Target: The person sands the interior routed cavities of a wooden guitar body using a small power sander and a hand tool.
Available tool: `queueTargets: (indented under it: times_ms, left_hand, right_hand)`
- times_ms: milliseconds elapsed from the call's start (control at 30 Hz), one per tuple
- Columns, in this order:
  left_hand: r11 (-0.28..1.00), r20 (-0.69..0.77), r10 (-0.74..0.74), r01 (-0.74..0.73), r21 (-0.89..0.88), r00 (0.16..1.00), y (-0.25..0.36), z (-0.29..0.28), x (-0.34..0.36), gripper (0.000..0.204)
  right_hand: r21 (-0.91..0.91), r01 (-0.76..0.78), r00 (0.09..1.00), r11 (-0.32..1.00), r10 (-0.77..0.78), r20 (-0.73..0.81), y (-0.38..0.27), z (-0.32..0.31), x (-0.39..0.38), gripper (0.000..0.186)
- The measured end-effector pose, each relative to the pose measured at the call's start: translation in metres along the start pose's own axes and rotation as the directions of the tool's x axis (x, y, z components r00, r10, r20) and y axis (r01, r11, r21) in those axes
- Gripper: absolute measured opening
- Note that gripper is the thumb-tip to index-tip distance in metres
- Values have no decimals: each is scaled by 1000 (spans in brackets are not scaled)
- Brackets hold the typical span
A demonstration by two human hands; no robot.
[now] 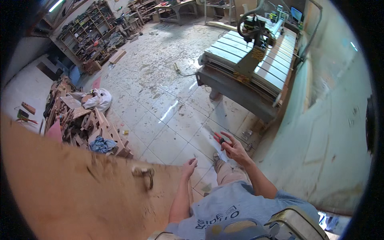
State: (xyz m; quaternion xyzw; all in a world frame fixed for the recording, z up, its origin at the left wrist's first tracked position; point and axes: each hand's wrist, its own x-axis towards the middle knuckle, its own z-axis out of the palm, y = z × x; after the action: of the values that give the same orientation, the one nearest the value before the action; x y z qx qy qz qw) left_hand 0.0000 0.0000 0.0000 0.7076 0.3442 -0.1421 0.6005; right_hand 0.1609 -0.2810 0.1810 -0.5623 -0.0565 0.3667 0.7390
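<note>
One small dark object (222,141) pinched in right hand (236,152); left hand (189,168) grip unclear

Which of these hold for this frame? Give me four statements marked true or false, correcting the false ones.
1. The right hand holds a small dark object. True.
2. The left hand grips the metal handle. False: it is apart from the handle.
3. A crumpled blue cloth lies on the wood pile. True.
4. The large machine stands at the picture's left. False: it stands toward the right.
</note>
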Motion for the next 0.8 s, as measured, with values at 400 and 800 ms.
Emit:
queueTargets:
  times_ms: [400, 800]
  left_hand:
    - [927, -182, -376, 369, -72, 908, 32, -110, 207, 38]
    - [930, -109, -349, 358, 86, 931, 110, -301, 478, 44]
  right_hand:
    - [-155, 104, 987, 982, -83, 138, -159, -9, 330, 15]
    - [11, 20, 996, 1000, -21, 83, -265, 73, 616, 29]
